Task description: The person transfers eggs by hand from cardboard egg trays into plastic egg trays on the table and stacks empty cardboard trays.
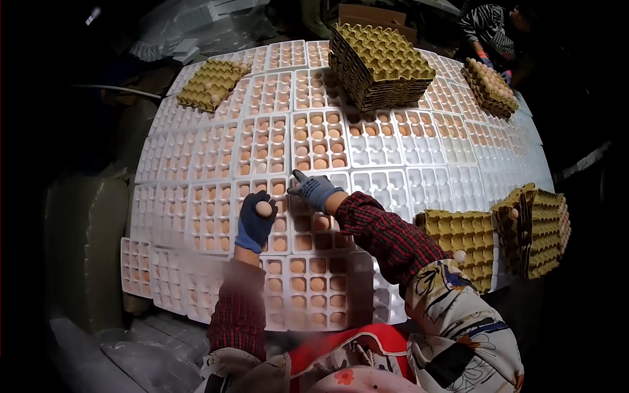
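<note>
My left hand [255, 223], in a blue glove with dark fingertips, is closed around a pale egg [263, 209]. It is above a white foam tray [230, 245] of eggs. Close by on the right, my right hand [316, 190] wears a grey-blue glove, with forefinger and thumb apart and no egg visible between them. It hovers over or touches a partly filled white tray [347, 229], whose cells it partly hides. An egg [322, 223] sits in that tray just below the hand. Another tray of eggs [318, 284] lies nearest my body.
White trays cover the table, many holding eggs; unfilled trays [380, 188] lie right of centre. A tall stack of pulp egg flats [380, 59] stands at the back. More flats lie left [208, 84] and right [458, 239]. At the back right, a person [491, 33] handles a loaded flat [490, 86].
</note>
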The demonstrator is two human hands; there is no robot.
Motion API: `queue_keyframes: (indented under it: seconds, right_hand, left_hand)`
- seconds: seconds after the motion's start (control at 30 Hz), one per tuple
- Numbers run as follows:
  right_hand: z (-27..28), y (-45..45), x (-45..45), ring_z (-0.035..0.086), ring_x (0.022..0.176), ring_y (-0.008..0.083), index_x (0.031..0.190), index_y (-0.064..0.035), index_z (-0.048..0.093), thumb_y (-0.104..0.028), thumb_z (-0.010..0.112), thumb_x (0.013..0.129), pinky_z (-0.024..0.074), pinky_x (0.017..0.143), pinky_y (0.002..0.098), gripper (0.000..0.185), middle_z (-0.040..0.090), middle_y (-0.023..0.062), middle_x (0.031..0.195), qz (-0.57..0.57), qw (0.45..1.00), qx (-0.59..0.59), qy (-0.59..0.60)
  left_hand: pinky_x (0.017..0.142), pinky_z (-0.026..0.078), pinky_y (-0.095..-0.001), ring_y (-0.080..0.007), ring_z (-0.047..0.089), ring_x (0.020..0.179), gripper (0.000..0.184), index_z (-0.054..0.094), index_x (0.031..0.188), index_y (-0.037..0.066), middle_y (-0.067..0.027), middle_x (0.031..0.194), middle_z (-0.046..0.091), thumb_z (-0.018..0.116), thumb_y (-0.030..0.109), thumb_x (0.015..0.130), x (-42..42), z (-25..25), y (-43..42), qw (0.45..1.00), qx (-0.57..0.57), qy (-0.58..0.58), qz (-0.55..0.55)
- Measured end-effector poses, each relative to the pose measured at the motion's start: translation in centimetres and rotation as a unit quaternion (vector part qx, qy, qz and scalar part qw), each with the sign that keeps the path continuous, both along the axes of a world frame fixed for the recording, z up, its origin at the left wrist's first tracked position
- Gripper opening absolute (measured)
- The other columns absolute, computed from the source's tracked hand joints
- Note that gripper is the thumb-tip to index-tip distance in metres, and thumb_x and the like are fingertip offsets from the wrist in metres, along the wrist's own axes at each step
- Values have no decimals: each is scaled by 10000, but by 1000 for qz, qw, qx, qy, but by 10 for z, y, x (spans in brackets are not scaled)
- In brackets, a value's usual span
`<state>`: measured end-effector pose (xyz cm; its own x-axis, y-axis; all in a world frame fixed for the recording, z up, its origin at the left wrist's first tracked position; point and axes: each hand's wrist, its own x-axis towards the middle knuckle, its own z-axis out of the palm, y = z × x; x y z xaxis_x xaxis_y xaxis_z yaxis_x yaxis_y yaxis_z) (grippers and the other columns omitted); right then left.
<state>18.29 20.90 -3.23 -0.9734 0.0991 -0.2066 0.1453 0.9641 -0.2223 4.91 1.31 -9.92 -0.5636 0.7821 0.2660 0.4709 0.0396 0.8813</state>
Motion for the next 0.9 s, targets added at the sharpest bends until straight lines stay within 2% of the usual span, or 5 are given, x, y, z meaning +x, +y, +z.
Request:
queue_keyframes:
  seconds: [0.1,0.17,0.5,0.73,0.9]
  right_hand:
    - [-18,24,7,623,1063,319,1138,-152,594,-154,632,835,529,837,435,305,520,115,1312,-155,977,-51,140]
    - [-35,35,16,612,1043,316,1087,-132,588,-166,625,841,509,846,442,251,535,109,1257,-198,962,-8,187]
    - [20,-21,224,509,1216,346,1273,-104,601,-280,670,857,368,1047,449,457,579,138,1299,-440,805,-77,390]
    - [3,-25,551,450,1268,365,1389,-128,483,-461,607,889,327,1072,472,612,501,150,1382,-729,646,205,101]
    - [-11,-12,601,478,1253,416,1436,-85,424,-500,582,904,383,1050,440,694,497,220,1400,-771,636,23,29]
  left_hand:
    - [956,550,-354,-267,584,1159,484,489,1328,15,-125,1284,557,657,-28,877,22,4,-13,903,63,-424,-16]
    - [915,516,-341,-240,591,1152,405,566,1227,18,-143,1200,608,689,-27,844,38,8,-5,905,121,-408,-19]
    - [1090,324,-460,-317,480,1268,499,557,1327,141,-84,1359,555,663,202,843,62,-10,127,931,-128,332,-84]
    - [1104,271,-516,-333,507,1209,510,608,1243,119,-111,1217,614,698,398,825,276,79,156,924,-4,199,-328]
    - [1119,147,-610,-325,505,1107,527,609,1123,64,-142,1054,593,628,496,822,439,93,169,816,-65,399,-414]
